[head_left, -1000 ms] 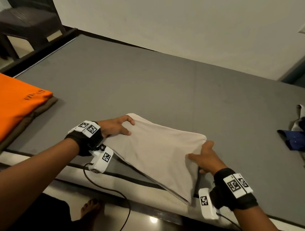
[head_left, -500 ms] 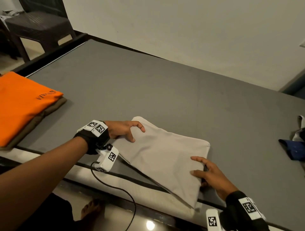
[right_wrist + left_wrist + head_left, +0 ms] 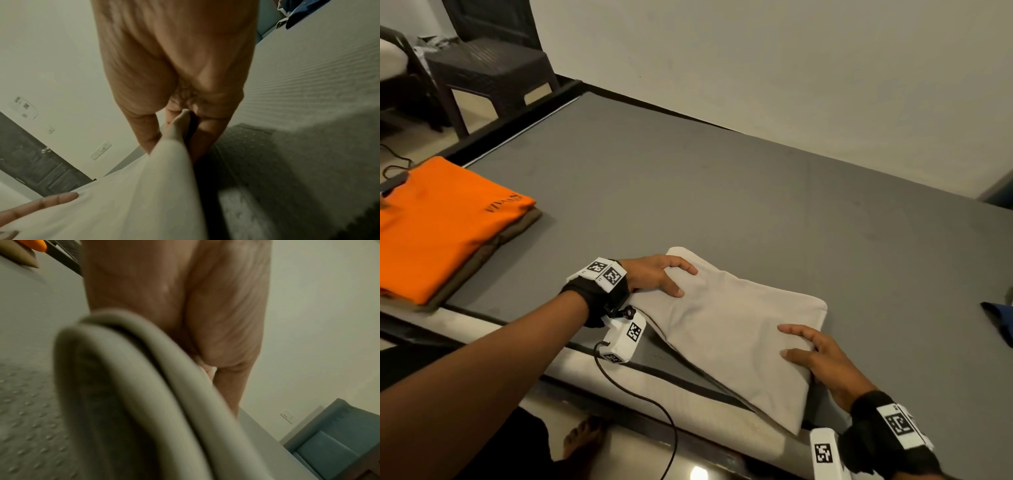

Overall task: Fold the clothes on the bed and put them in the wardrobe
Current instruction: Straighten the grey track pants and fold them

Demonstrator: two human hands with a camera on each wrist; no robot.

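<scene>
Folded beige garment (image 3: 732, 329) lies at the near edge of the bed (image 3: 722, 205), one corner overhanging the side. Left hand (image 3: 657, 274) grips its left end: thumb on top, fingers (image 3: 681, 265) curled over the far edge; the left wrist view shows the stacked folded layers (image 3: 127, 386) against the palm. Right hand (image 3: 822, 363) holds the right end, thumb and one finger lying on top, remaining fingers tucked beneath; the right wrist view shows the cloth edge (image 3: 179, 123) pinched between fingers. Judgement: fold appears complete, lift or transfer pending. Risks: layers are loose, so uneven lifting by the two hands could let the lower plies slide out and undo the fold; the overhanging corner may sag and drag open. Orange folded garment (image 3: 438, 226) sits on a brown one (image 3: 517, 229) well to the left; unfolded blue clothing (image 3: 1000, 318) at the right edge.
</scene>
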